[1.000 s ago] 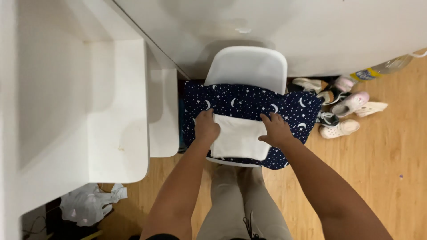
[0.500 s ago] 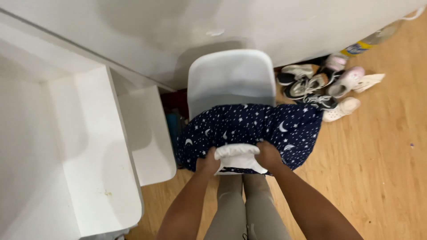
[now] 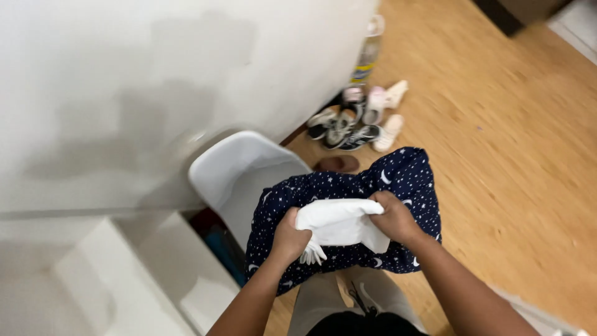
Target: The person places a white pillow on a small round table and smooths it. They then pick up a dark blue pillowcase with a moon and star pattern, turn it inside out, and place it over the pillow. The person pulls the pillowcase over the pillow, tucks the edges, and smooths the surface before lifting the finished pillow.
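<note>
Seen from above, a person's left hand (image 3: 289,236) and right hand (image 3: 395,218) each hold a closed grip on a dark navy fabric cover printed with white moons and stars (image 3: 348,186), lifted just above a white moulded plastic chair (image 3: 239,174). A white fabric piece (image 3: 339,224) bunches between both hands. Pulling evenly from both edges would likely keep the cover from twisting.
</note>
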